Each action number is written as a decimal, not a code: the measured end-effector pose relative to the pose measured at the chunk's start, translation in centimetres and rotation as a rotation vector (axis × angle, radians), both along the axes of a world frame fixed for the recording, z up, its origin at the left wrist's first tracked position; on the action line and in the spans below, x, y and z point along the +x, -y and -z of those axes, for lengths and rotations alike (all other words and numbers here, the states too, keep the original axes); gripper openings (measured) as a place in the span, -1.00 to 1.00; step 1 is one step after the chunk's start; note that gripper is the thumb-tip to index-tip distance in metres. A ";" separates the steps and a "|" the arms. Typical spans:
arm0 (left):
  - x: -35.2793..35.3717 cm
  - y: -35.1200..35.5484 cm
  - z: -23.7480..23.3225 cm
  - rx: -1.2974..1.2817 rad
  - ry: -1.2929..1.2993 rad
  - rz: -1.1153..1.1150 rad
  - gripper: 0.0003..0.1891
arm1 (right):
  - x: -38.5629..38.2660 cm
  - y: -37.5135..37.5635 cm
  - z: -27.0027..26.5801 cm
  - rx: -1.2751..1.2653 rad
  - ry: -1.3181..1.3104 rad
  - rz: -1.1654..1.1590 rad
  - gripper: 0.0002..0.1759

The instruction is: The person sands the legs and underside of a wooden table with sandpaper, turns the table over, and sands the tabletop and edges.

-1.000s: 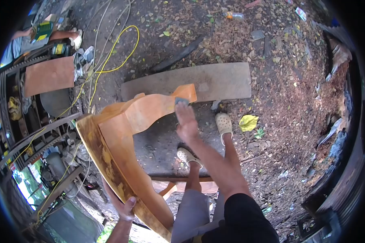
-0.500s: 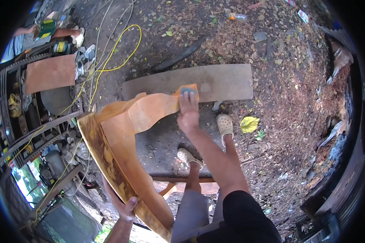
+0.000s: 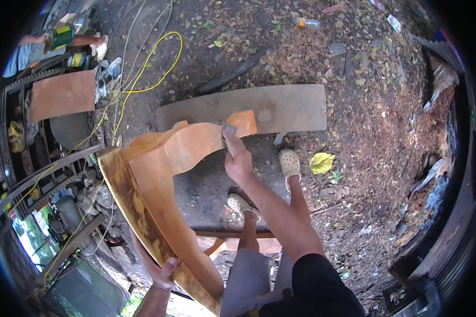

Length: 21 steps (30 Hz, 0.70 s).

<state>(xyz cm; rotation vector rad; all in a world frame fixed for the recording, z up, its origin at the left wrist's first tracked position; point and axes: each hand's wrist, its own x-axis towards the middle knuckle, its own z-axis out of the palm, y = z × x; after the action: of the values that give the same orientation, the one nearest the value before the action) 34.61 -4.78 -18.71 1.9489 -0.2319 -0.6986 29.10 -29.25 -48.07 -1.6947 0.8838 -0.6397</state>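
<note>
A small wooden table (image 3: 166,201) with carved, curved legs is tipped on its side in front of me. My left hand (image 3: 158,270) is wrapped round the edge of its dark-streaked top, thumb on the near face. Out along the upper curved leg (image 3: 195,141), my right hand (image 3: 238,162) presses a thin grey-green piece of sandpaper (image 3: 229,128) against the inner edge, just short of the flared foot (image 3: 244,122). Fingers cover part of the sandpaper. Beneath that foot lies a long grey board (image 3: 293,108) on the ground.
A yellow cord (image 3: 158,53) loops over the dirt at upper left. Beside it stands a slatted rack with a brown sheet (image 3: 63,95) on top. Another person's hand holds a green can (image 3: 61,37). My clog-shod feet (image 3: 290,164) stand near a yellow leaf (image 3: 321,162).
My right hand has slid the sandpaper from the top of the foot leftward and down to the leg's narrow neck. My left hand keeps its grip on the table edge.
</note>
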 end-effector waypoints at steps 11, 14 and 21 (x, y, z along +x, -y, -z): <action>0.2 0.6 -0.1 -0.041 0.026 0.011 0.45 | -2.9 3.5 5.1 -0.464 -0.339 -0.176 -0.10; 0.2 0.1 0.0 -0.027 0.021 0.018 0.45 | -0.3 5.7 5.9 -0.378 -0.278 -0.038 -0.13; 0.3 0.2 -0.1 -0.033 0.063 0.037 0.46 | -3.5 2.3 6.1 -0.310 -0.276 0.024 -0.16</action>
<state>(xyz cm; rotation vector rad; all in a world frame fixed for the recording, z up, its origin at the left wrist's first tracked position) 34.88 -4.98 -18.60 1.9412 -0.3173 -0.6545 25.60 -31.59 -54.22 -2.0896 1.0393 -0.5896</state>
